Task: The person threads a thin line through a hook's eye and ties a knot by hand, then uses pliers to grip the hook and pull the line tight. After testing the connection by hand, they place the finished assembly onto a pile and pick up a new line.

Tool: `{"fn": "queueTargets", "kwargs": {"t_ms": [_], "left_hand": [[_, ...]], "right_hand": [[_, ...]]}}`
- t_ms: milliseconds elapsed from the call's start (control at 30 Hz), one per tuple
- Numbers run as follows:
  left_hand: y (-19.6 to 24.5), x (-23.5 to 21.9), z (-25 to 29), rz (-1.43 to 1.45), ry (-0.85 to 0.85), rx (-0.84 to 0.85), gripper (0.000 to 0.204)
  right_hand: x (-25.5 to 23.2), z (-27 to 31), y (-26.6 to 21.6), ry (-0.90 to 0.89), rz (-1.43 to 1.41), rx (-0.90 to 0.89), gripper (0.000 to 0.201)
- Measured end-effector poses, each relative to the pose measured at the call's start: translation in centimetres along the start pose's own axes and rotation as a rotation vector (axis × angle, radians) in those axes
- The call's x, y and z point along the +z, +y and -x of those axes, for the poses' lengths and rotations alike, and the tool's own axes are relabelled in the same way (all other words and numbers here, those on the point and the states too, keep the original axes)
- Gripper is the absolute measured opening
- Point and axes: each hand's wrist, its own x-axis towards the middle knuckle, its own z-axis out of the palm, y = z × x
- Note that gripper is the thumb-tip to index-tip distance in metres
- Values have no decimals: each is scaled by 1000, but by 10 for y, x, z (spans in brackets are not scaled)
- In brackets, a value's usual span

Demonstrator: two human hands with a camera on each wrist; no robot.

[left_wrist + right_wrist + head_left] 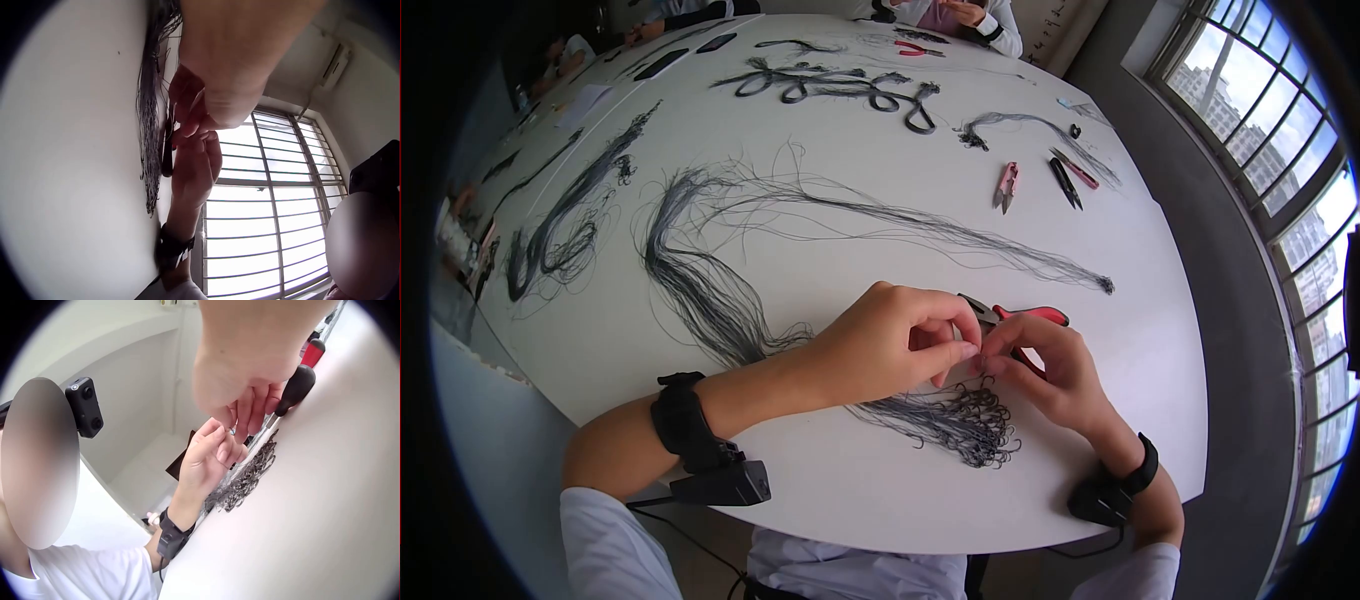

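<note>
My left hand [900,340] and right hand [1050,370] meet fingertip to fingertip above the white table. Each has thumb and forefinger pinched together on a thin dark fishing line, mostly hidden by the fingers. Below them lies a bundle of fishing hooks [985,425], their dark lines running left under my left forearm. That same hook bundle [247,481] shows beside the left hand in the right wrist view. Pliers [1040,314] with red and black handles lie just behind the fingertips, partly covered by the right hand.
A long hank of dark lines [700,290] spreads across the table [850,300], bending back right to a knotted end. Pink snips [1007,187], black snips [1065,183] and more line bundles [830,85] lie farther off. People sit at the far side.
</note>
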Motion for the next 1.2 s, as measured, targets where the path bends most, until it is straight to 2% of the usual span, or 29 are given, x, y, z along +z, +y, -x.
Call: {"fn": "queueTargets", "kwargs": {"t_ms": [67,100,167,267,367,467,800,900,1067,1200], "left_hand": [[1,-1,0,38,-14,-35,7],[1,-1,0,39,-14,-35,7],[0,-1,0,69,-20,-29,8],[2,-2,1,86,-15,-72,10],[1,-2,1,139,-9,-69,10],[4,-2,1,149,-26,-75,10],[5,-1,2,168,-32,-101,11],[8,-1,3,222,-45,-136,11],[14,-1,4,263,-64,-264,11],[8,-1,3,168,-63,-173,13]], "right_hand": [[-1,1,2,-23,-190,87,10],[0,1,0,-23,-190,88,10],[4,0,-4,16,-448,122,14],[0,0,-7,-5,-493,157,18],[1,-1,-4,-54,-372,117,17],[4,2,0,-42,-341,150,14],[3,5,-5,-28,-360,177,14],[4,5,-8,23,-391,170,13],[2,6,-6,-28,-322,91,11],[2,7,-11,-46,-255,119,11]]}}
